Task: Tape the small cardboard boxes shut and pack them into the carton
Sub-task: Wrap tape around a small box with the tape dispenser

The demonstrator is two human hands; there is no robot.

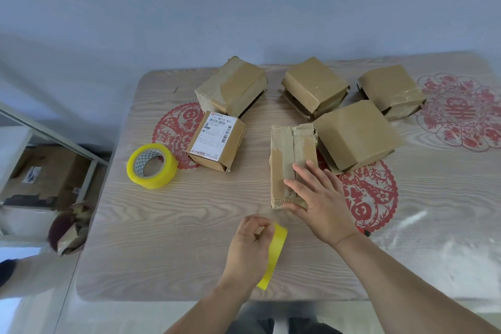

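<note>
Box under right hand

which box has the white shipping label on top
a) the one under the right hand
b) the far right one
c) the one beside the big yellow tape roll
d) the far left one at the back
c, the white shipping label lies on the top of the small box that stands just right of the big yellow tape roll; the box under the right hand shows only brown tape and cardboard.
</note>
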